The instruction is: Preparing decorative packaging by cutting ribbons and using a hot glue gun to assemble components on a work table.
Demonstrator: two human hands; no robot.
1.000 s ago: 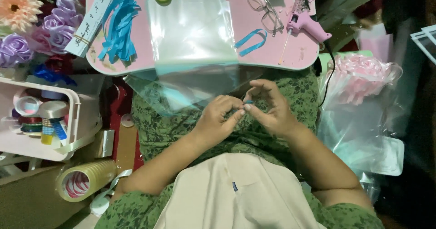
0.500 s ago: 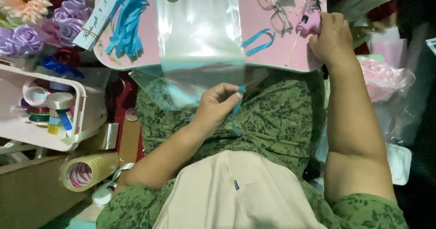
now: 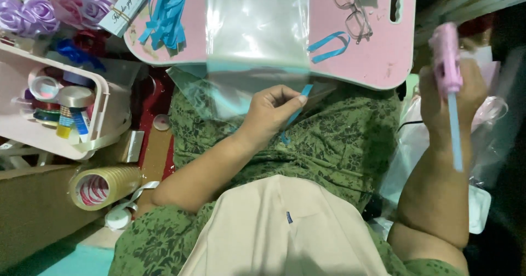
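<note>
- I see my left hand (image 3: 272, 110) pinching a thin blue ribbon strip (image 3: 296, 113) over my lap, just below the pink worktop (image 3: 378, 62).
- My right hand (image 3: 450, 92) is closed around a pink plastic glue gun (image 3: 445, 54), raised beside the worktop.
- A clear plastic sheet (image 3: 256, 27) and wire-framed glasses (image 3: 352, 9) lie on the worktop.

A clear plastic bag (image 3: 257, 24), rectangular and colourless, is laid flat on the pink board (image 3: 378, 62), its lower edge hanging over the board's near rim. A white paper tag (image 3: 127, 6), oblong and bound with a thin band, is seen at the board's upper left corner, beside blue ribbon strips (image 3: 167, 10). Crumpled clear plastic wrapping (image 3: 493, 122) is seen right of the board. No screens or signs are observed.
</note>
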